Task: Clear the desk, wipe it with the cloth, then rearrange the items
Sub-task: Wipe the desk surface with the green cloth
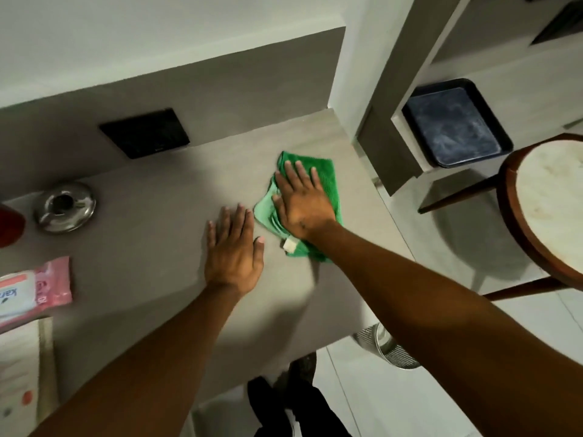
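Note:
A folded green cloth [328, 175] with a small white tag lies on the grey desk [151, 222] near its right end. My right hand [301, 201] presses flat on the cloth, fingers straight and spread. My left hand [233, 247] rests flat on the bare desk just left of the cloth, palm down, holding nothing. At the desk's left sit a round metal ashtray [65, 206], a pink pack of wipes [34, 288], a red object [9, 227] cut off by the frame edge, and a white box [22, 370] at the front left.
A black wall plate [145, 132] is set in the panel behind the desk. To the right stand a dark tray [454, 121] on a low shelf, a round white-topped table [549, 203] and a metal bin [391, 348] on the floor.

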Tool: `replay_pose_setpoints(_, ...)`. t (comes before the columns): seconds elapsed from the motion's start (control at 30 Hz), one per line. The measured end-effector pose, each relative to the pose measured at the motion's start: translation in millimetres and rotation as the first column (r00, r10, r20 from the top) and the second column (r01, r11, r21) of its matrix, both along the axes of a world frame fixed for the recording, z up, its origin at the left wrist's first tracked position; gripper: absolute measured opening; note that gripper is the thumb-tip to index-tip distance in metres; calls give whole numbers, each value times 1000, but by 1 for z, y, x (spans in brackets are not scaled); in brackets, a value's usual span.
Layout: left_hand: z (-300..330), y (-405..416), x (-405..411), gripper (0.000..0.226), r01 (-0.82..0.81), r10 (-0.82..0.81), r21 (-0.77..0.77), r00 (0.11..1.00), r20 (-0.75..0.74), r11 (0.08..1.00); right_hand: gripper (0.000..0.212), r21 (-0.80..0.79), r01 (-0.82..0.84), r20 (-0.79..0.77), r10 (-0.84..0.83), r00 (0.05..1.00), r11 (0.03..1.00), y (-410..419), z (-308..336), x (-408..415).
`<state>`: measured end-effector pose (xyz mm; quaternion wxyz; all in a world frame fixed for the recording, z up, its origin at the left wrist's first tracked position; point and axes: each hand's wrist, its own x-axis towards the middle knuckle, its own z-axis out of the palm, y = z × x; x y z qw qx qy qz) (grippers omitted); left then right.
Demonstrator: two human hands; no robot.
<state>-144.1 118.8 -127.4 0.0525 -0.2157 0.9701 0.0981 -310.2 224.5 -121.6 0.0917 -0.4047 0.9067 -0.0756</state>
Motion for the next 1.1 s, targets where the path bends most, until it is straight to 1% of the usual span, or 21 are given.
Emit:
replay_pose_setpoints(0.1, 6, 0, 21, 67, 117, -116, 19, 993, -35, 993, 58, -24, -156, 9, 156, 988, 988, 45, 4, 58)
replay_pose_setpoints(0.17, 6, 6, 47, 64, 183, -180, 30, 980, -81, 983, 57, -65, -230, 78, 235, 969, 971, 70, 11, 87)
replay_pose_setpoints(0.2, 5, 10, 63, 63, 202, -196, 53, 975, -101, 978, 57, -113, -221, 134, 235, 963, 969, 81, 18, 99)
replay_pose_setpoints(0.23, 4, 14, 78, 62, 219, -210, 80, 971, -112, 972, 58, -169, -166, 196, 198, 960, 972, 91, 26, 109)
replay_pose_setpoints(0.3, -1, 19, 97, 62, 228, -214, 117, 970, -118, 967, 57, -271, 98, 267, -22, 963, 957, 113, 41, 127)
replay_pose_setpoints(0.33, -4, 21, 100, 63, 204, -188, 137, 975, -121, 969, 58, -304, 275, 274, -193, 942, 912, 125, 43, 137)
replay_pose_setpoints(0.37, -4, 24, 98, 65, 155, -135, 162, 983, -125, 975, 63, -311, 434, 273, -358, 893, 845, 138, 46, 147)
replay_pose_setpoints(0.4, -3, 28, 90, 69, 89, -67, 192, 991, -117, 977, 72, -273, 543, 267, -480, 836, 794, 148, 47, 158)
replay_pose_setpoints(0.47, 5, 40, 67, 81, -40, 52, 257, 998, -43, 966, 90, -96, 624, 255, -586, 769, 776, 159, 43, 172)
replay_pose_setpoints(0.5, 10, 47, 54, 87, -84, 85, 281, 996, 8, 956, 92, -5, 632, 267, -608, 748, 775, 160, 41, 175)
replay_pose_setpoints(0.57, 19, 62, 29, 100, -97, 78, 295, 994, 74, 951, 84, 107, 672, 329, -664, 672, 733, 154, 42, 169)
replay_pose_setpoints(0.63, 26, 76, 8, 104, -65, 37, 276, 994, 104, 959, 73, 174, 689, 397, -691, 604, 703, 148, 46, 156)
replay_pose_setpoints(0.7, 30, 88, -6, 94, -28, -5, 262, 992, 123, 965, 64, 182, 679, 474, -669, 573, 711, 147, 46, 147)
replay_pose_setpoints(0.77, 37, 99, -18, 69, 57, -83, 290, 994, 77, 955, 51, 134, 689, 562, -627, 539, 712, 154, 42, 137)
replay_pose_setpoints(0.8, 41, 103, -25, 53, 82, -96, 349, 995, 22, 933, 45, 106, 698, 621, -595, 510, 709, 159, 40, 129)
replay_pose_setpoints(0.83, 48, 106, -31, 40, 56, -49, 452, 998, -27, 890, 43, 81, 721, 703, -552, 448, 689, 165, 40, 120)
replay_pose_setpoints(0.87, 56, 109, -42, 34, 4, 27, 560, 999, -47, 828, 47, 63, 759, 798, -489, 352, 649, 173, 41, 105)
replay_pose_setpoints(0.93, 68, 113, -74, 32, -77, 155, 738, 987, -37, 671, 53, 65, 826, 930, -335, 154, 560, 191, 46, 70)
replay_pose_setpoints(0.97, 72, 117, -95, 34, -96, 185, 788, 982, -24, 609, 53, 67, 846, 959, -267, 91, 529, 201, 51, 50)
replay_pose_setpoints(1.03, 78, 125, -142, 36, -117, 219, 843, 976, 0, 524, 50, 47, 893, 990, -142, 19, 449, 221, 62, 9)
replay_pose_setpoints(1.1, 81, 140, -196, 36, -156, 276, 884, 961, 32, 440, 46, 5, 941, 999, -35, 7, 339, 243, 68, -39)
